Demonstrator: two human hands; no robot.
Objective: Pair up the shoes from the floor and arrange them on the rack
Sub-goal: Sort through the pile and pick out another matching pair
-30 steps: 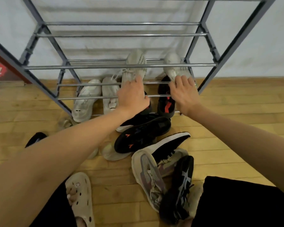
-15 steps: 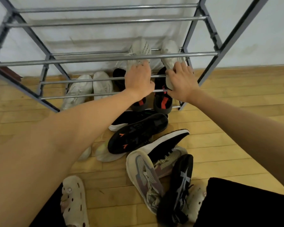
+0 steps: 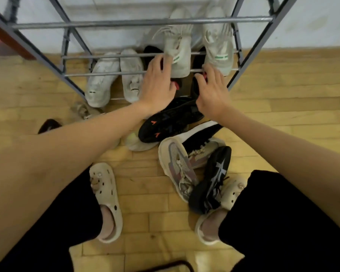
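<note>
both hands have drawn back, fingers spread on black shoes.

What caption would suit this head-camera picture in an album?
Both hands, left hand and right hand, reach over black shoes on the rack; more shoes wait on the floor.

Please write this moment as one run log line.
left hand: on black-red shoe, grip unclear | right hand: same | rack: three pairs | floor pile: unsorted

Both hands cover the black shoes on the rack's lowest rails.
</note>
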